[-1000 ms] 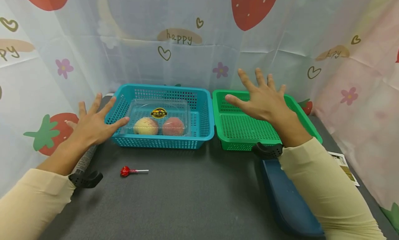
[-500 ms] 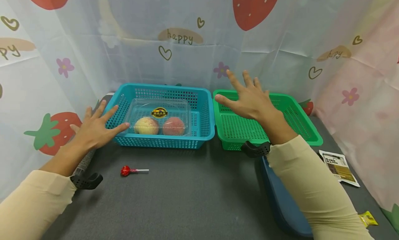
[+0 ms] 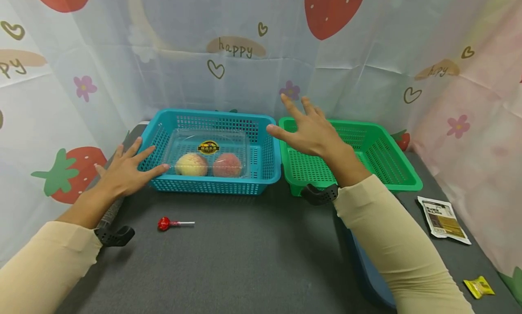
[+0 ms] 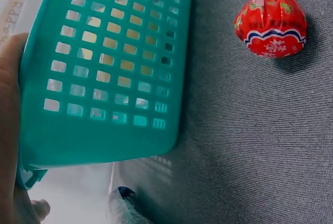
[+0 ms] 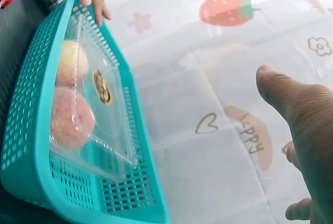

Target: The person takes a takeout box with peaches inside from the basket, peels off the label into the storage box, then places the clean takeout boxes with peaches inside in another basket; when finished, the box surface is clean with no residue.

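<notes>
Holding in the blue basket: the blue basket (image 3: 216,152) sits toward the desk's far-left area and contains one clear clamshell box (image 3: 207,152) with two round pieces inside, one pale yellow, one pink.
Green basket: the green basket (image 3: 391,169) stands just beside the blue one on its right, their walls nearly touching; its visible floor is bare mesh.
Left hand: the left hand (image 3: 124,169) lies at the blue basket's left front corner, fingers spread and straight; the fingertips seem to touch the basket's wall and rim, though the left wrist view is too close to be sure. It grips nothing.
Right hand: the right hand (image 3: 311,132) hovers above the green basket's left rim, fingers apart and straight, thumb pointing toward the blue basket, touching nothing.
Box look: transparent lid, a dark round sticker with yellow lettering near its far edge, lying flat on the basket floor, between the two hands.
Lollipop: a red-wrapped lollipop (image 3: 164,224) lies on the grey desk in front of the blue basket, near the left hand.
Right edge of the desk: a printed sachet (image 3: 442,216) and a small yellow packet (image 3: 479,287).
</notes>
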Demonstrator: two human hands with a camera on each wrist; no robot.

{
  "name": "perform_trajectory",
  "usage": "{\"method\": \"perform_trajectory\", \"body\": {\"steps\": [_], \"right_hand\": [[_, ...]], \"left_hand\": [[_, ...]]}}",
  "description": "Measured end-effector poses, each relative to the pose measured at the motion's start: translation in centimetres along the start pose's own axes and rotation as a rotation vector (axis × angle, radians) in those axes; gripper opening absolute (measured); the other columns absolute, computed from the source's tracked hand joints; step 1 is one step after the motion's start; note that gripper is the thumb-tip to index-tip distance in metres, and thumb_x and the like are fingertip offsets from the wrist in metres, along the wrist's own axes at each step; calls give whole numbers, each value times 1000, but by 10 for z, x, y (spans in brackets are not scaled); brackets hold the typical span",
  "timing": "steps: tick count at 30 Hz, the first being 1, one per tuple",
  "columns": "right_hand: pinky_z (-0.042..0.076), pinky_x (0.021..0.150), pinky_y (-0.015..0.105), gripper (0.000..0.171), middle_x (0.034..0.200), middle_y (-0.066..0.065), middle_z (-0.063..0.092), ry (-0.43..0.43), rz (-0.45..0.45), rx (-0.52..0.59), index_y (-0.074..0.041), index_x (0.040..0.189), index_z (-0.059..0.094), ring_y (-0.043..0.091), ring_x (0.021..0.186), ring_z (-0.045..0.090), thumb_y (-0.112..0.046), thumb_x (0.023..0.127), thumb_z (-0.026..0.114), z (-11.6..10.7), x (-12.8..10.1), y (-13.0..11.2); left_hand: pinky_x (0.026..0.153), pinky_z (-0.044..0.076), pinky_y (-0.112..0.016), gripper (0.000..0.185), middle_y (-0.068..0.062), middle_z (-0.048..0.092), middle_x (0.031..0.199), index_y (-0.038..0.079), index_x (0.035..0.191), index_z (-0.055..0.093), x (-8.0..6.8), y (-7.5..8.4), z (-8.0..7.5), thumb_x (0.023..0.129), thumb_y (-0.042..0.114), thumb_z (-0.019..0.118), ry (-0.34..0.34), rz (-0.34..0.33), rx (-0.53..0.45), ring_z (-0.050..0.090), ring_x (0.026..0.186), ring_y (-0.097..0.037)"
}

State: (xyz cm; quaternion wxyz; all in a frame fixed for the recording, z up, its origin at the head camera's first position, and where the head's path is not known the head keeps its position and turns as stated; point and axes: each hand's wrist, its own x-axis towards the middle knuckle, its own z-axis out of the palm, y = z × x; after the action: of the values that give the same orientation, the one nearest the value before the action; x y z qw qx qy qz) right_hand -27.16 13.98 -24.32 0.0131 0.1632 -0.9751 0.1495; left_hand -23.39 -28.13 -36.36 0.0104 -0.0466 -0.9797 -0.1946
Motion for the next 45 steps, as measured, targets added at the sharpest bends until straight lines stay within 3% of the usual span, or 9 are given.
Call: {"method": "perform_trajectory", "body": {"steps": [5,11,18,36,40,45], "right_hand": [[19,100,72,87,160,9,-6,-15,-7,65,-46,152,-2,42,142,0,-81,82,37,5,4,-6],[18,105,65,86,160,10,5,-11,-54,220,-42,153,3,35,143,8,-75,85,43,17,12,-10],[18,109,57,82,159,-7,13,8,-100,397,-34,155,12,21,144,13,-67,89,48,32,22,-15],[24,107,59,79,159,-6,15,-70,22,681,-40,154,18,27,143,17,-66,87,53,72,40,-27],[31,103,58,79,159,-3,15,-98,52,743,-37,154,19,30,141,22,-63,88,54,83,44,-29],[40,96,57,81,159,-1,16,-125,86,742,-37,154,19,33,137,31,-65,87,54,95,50,-33]], "left_hand": [[84,-3,-85,92,-21,3,158,1,150,29,0,-2,0,89,69,44,6,3,4,-9,138,-51],[89,8,-83,92,-23,7,157,-3,148,30,2,-6,1,90,67,45,26,24,25,4,136,-55],[91,16,-80,92,-25,8,156,-5,148,29,2,-7,4,90,65,46,32,42,23,14,134,-57],[95,22,-75,91,-26,6,156,-7,147,26,2,-9,4,92,61,47,12,56,16,20,130,-58],[95,21,-74,91,-26,6,156,-8,147,26,2,-9,4,92,61,47,8,59,11,20,130,-58],[96,21,-74,90,-26,6,156,-9,147,27,1,-9,4,92,60,48,19,67,3,21,130,-58]]}}
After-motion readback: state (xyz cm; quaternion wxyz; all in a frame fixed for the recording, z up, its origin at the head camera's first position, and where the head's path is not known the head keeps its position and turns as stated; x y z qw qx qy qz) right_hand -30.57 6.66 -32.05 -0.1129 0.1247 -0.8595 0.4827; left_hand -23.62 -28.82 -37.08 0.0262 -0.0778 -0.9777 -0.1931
